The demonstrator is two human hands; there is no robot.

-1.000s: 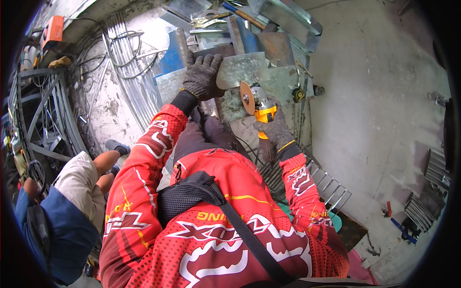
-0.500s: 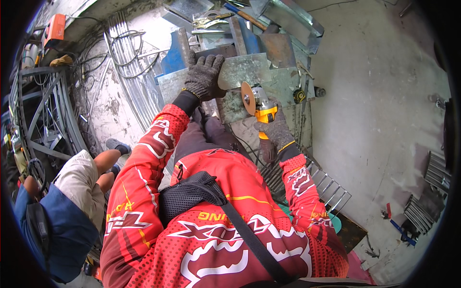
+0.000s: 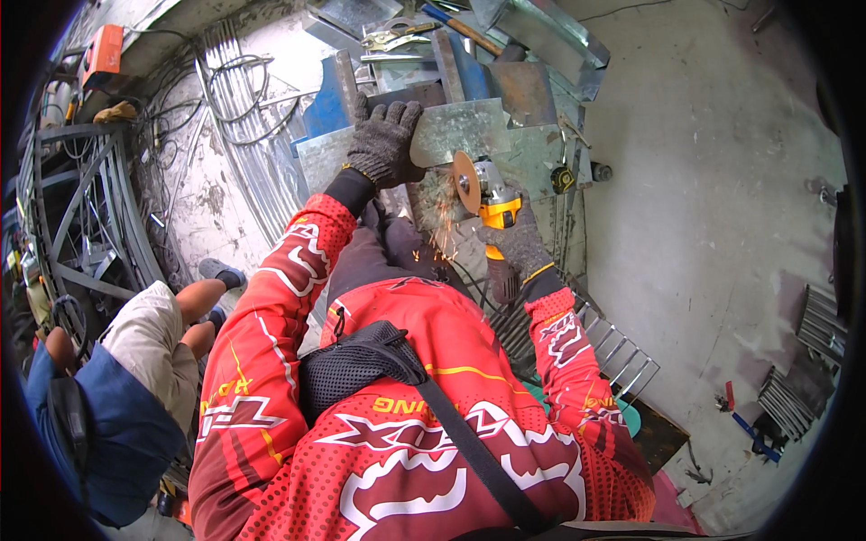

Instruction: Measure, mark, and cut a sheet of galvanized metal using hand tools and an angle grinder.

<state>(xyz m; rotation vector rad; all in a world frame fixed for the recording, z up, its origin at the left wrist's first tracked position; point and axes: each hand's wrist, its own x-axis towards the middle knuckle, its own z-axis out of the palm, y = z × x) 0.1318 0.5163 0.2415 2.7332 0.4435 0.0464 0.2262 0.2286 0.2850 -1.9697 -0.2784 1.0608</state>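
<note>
We are gripping angle grinder (image 3: 498,207) right of upper centre, right hand (image 3: 518,243) closing around its body. We are laying left hand (image 3: 386,144) at left edge of metal sheet (image 3: 462,128), upper centre, fingers loosely spread, palm down. Below sheet, sparks (image 3: 440,203) are flying down and left from brown disc (image 3: 465,183). Hammer (image 3: 462,30) is lying near top edge, tape measure (image 3: 562,178) right of grinder. 1 other person (image 3: 126,424) is showing at lower left.
</note>
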